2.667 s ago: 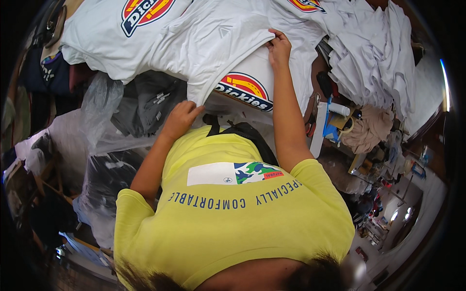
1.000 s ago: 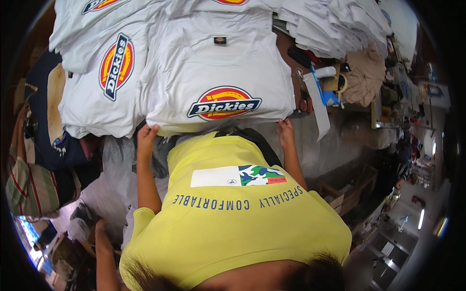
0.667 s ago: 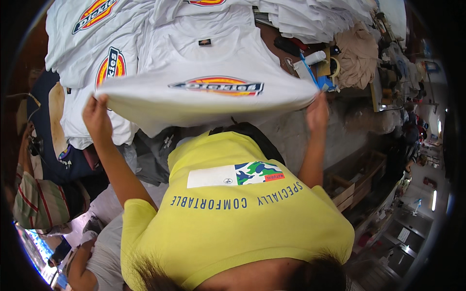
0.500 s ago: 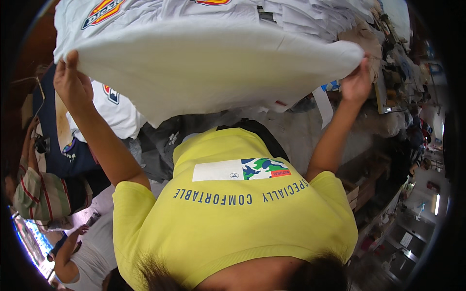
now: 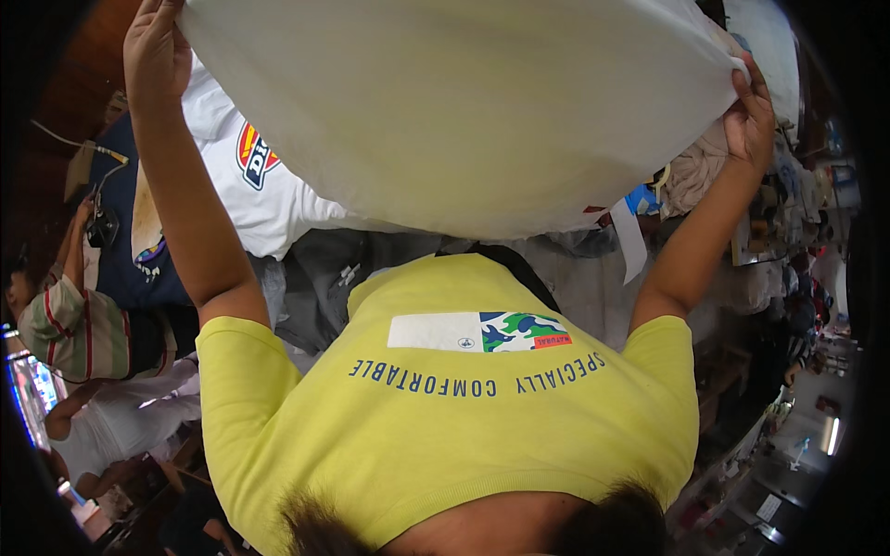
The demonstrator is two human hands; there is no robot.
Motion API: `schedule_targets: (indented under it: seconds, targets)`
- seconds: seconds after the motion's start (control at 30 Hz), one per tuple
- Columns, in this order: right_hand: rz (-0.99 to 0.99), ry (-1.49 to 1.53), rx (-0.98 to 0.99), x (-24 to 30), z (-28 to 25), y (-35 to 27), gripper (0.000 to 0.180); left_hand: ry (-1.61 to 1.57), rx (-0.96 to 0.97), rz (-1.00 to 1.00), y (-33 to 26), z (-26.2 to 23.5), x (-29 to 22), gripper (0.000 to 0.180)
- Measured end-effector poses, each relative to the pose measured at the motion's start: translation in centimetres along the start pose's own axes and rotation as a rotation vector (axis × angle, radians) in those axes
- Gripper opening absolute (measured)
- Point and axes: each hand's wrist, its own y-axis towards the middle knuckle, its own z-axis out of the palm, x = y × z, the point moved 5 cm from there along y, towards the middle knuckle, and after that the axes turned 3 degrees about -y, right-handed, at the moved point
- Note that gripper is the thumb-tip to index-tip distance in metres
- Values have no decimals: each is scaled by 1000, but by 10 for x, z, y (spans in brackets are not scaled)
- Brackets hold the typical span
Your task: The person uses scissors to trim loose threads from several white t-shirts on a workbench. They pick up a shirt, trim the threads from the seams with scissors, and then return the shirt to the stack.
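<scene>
A wide white cloth [image 5: 464, 102] is stretched between my raised hands, sagging in the middle. My left hand [image 5: 158, 60] pinches its left edge at the top of the view, with part of the fingers cut off by the frame. On the far right, my right hand [image 5: 753, 116] grips the other edge between thumb and fingers. Under the cloth, to the left, lies a white T-shirt [image 5: 287, 199] with a red, yellow and dark printed emblem. The cloth hides most of the surface behind it.
Dark grey fabric [image 5: 320, 273] lies in front of my body. A white paper strip [image 5: 629, 243] hangs at the right, near beige cloth [image 5: 695, 171]. At the left, a person in a striped shirt [image 5: 79, 324] works by a dark blue surface [image 5: 111, 259]; another person in white [image 5: 120, 426] is nearer.
Both hands have risen, spreading the cloth higher and wider across the view. My right hand has also shifted rightward. The white shirts at the far side are now mostly covered.
</scene>
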Motion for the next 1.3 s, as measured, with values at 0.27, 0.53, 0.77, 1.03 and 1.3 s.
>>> schedule_targets:
  seconds: [0.27,0.53,0.77,1.03,1.3]
  targets:
    - [-98,-673,133,2,24,-8,43,602,392,69,-18,33,16,40]
    - [-736,-1194,-598,51,13,-75,27,1048,-355,802,-60,45,-40,12]
    - [-947,-306,-194,42,147,-92,18,423,5,1009,-85,207,-16,25]
    - [-560,-404,190,23,165,-35,25,414,266,763,-55,314,29,16]
    - [-709,-157,-180,45,109,-164,16,484,49,1095,-65,377,-2,16]
